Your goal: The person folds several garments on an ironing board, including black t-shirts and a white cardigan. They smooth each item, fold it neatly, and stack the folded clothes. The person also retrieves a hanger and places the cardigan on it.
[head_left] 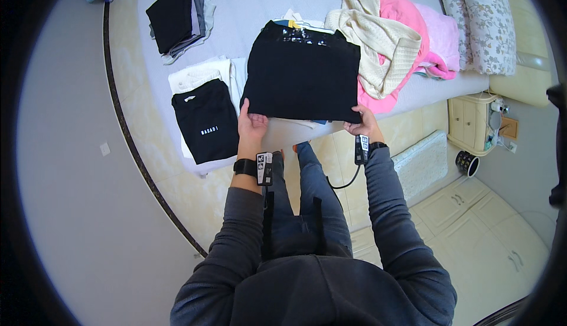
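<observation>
A folded black garment [304, 75] lies flat on the grey bed [260, 1] in front of me, on top of some lighter clothes. My left hand [251, 124] grips its near left corner. My right hand [363, 122] grips its near right corner. Both wrists wear black bands with small tags.
A heap of cream and pink clothes [390, 42] sits to the right of the garment. A folded black shirt on white items [207, 119] lies to the left, and a dark folded stack [177, 16] farther back. Floral pillows [481, 19] and a nightstand [472, 122] are at right.
</observation>
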Demonstrator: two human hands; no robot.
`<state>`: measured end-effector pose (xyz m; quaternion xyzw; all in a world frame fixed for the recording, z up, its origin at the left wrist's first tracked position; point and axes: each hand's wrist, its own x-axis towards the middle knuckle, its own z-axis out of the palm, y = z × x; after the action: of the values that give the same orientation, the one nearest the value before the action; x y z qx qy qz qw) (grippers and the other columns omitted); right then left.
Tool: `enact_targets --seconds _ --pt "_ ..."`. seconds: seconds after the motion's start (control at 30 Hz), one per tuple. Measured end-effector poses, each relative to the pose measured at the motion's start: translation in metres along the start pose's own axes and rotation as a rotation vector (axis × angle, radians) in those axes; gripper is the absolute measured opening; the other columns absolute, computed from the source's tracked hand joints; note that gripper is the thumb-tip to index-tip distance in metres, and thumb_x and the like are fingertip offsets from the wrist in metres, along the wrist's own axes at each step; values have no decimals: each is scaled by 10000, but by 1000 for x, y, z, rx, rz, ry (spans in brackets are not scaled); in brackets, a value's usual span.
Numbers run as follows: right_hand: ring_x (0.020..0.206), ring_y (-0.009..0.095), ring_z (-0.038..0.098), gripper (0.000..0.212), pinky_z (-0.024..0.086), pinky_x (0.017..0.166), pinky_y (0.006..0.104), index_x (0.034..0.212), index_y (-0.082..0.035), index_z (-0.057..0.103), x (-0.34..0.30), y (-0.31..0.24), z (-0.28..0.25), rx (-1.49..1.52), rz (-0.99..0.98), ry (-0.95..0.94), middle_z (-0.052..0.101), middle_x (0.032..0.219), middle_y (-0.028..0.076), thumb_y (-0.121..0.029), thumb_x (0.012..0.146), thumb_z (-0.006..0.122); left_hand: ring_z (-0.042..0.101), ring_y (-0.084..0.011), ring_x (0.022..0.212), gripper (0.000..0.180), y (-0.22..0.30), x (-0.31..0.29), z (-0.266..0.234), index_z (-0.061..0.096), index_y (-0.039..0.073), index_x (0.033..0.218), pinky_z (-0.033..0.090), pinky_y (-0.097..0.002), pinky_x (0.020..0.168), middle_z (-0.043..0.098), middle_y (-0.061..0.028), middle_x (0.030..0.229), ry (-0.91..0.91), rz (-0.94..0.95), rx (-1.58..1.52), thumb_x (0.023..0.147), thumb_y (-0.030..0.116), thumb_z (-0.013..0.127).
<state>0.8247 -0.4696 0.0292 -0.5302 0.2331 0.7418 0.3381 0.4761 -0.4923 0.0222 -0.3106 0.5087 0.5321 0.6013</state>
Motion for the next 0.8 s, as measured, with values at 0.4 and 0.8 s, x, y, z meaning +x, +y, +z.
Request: enact_targets --seconds 0.4,0.8 --pt "912 157 621 342 502 776 294 1196 -101 556 -26 29 33 -247 -472 -87 637 1065 23 -97 858 607 560 -232 737 252 -46 -85 114 613 36 1000 419 -376 620 560 -46 779 -352 1495 1468 750 67 632" --pt "912 210 615 367 495 826 356 1036 -59 580 -13 35 3 -31 -307 -120 630 985 84 -357 951 382 536 -250 876 432 -164 -68 76 609 64 1156 383 -350 796 557 -78 866 -1007 1262 1991 743 180 658"
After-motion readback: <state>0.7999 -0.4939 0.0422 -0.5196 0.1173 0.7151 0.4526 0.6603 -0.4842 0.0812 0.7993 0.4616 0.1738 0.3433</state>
